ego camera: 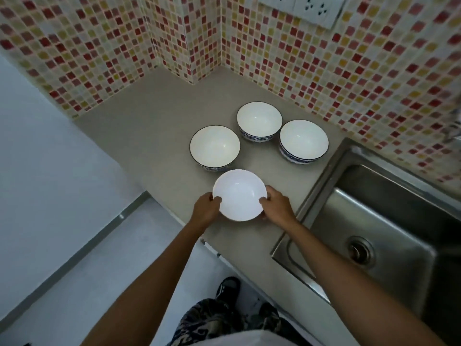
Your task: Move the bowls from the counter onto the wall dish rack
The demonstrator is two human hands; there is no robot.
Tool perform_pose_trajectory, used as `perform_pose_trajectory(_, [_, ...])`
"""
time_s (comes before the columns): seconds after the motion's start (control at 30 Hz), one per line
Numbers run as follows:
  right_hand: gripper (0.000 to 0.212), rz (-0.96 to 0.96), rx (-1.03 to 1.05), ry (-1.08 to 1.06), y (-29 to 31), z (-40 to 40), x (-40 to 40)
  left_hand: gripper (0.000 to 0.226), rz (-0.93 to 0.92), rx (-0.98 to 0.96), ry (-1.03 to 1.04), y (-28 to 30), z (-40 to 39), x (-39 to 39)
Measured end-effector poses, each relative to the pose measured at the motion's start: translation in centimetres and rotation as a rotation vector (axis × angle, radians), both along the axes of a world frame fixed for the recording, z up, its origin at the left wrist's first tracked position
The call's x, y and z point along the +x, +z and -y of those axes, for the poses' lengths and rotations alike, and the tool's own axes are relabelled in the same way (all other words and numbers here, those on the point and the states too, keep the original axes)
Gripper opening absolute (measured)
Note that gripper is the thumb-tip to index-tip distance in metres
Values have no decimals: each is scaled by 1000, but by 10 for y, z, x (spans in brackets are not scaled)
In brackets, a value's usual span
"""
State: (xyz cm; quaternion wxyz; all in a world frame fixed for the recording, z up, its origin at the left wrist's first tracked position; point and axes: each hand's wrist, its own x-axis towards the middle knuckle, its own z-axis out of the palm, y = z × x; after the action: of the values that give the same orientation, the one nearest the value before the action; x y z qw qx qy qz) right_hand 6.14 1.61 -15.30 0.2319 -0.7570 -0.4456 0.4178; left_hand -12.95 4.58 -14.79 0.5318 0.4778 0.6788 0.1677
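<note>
A plain white bowl (pixel 239 194) sits upright near the front edge of the grey table (pixel 149 116), held between both hands. The left hand (pixel 205 208) grips its left rim, thumb hooked over the edge into the bowl and the other fingers hidden under the side. The right hand (pixel 275 206) mirrors it on the right rim, thumb tip pressed over the lip and fingers curled around the outer wall below. Both forearms reach forward and up from the bottom of the view, bare, converging toward the bowl, with the wrists nearly straight. Whether the bowl rests on the table or is lifted just clear of it cannot be told. Beyond it stand three more bowls, each white inside with a dark rim and blue pattern outside: the left bowl (pixel 214 148) just behind the held one, the back bowl (pixel 259 121) farther toward the wall, and the right bowl (pixel 303 141) just beside it near the sink. The steel sink (pixel 389 221) is set into the table to the right, its drain (pixel 360 250) visible. Mosaic wall tiles (pixel 349 71) in red, yellow and white back the corner, with white sockets (pixel 316 8) above. Below, patterned trousers (pixel 224 320) and a dark shoe (pixel 228 287) stand on the pale floor (pixel 99 270).
</note>
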Motion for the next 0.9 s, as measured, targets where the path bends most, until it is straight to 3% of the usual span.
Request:
perform_pose_trajectory(0.1, [38, -17, 39, -123, 5, 22, 32, 40, 117, -52, -68, 7, -4, 37])
perform_pose_trajectory(0.27, [40, -98, 127, -384, 27, 74, 94, 76, 313, -109, -297, 24, -1, 123])
perform_pose_trajectory(0.37, [40, -25, 184, -523, 45, 111, 135, 73, 412, -66, -478, 50, 16, 181])
perform_pose_trajectory(0.47, [37, 42, 210, -628, 60, 152, 175, 57, 495, -55, -618, 75, 41, 236])
perform_pose_trajectory(0.53, [30, 70, 240, -705, 72, 175, 197, 61, 523, -51, -659, 84, 57, 265])
perform_pose_trajectory(0.6, [33, 159, 310, -805, 87, 198, 221, 61, 532, -14, -717, 102, 78, 291])
perform_pose_trajectory(0.73, [37, 524, 566, -1009, 132, 241, 278, 40, 664, 66, -724, 135, 111, 339])
perform_pose_trajectory(0.9, [43, 862, 580, -877, 164, 261, 336, 43, 812, 165, -661, 184, 125, 383])
